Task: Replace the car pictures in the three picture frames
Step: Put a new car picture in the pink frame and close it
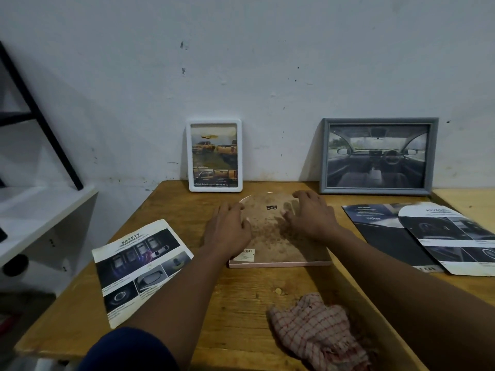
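Observation:
A pink picture frame [270, 236] lies face down at the middle of the wooden table [241, 285], its brown backing board up. My left hand [227, 228] rests on its left edge and my right hand [312, 216] on its upper right part, fingers spread and pressing the backing. A white frame [215, 155] with a picture of yellow pickups leans on the wall behind. A grey frame [377, 156] with a car-interior picture leans at the right. A car picture sheet headed SAFETY [139, 269] lies at the left. Two more car sheets [428, 236] lie at the right.
A checked cloth [318, 333] lies crumpled near the table's front edge. A white shelf unit [40, 218] with a black slanted bar [40, 116] stands to the left of the table. The white wall runs directly behind the table.

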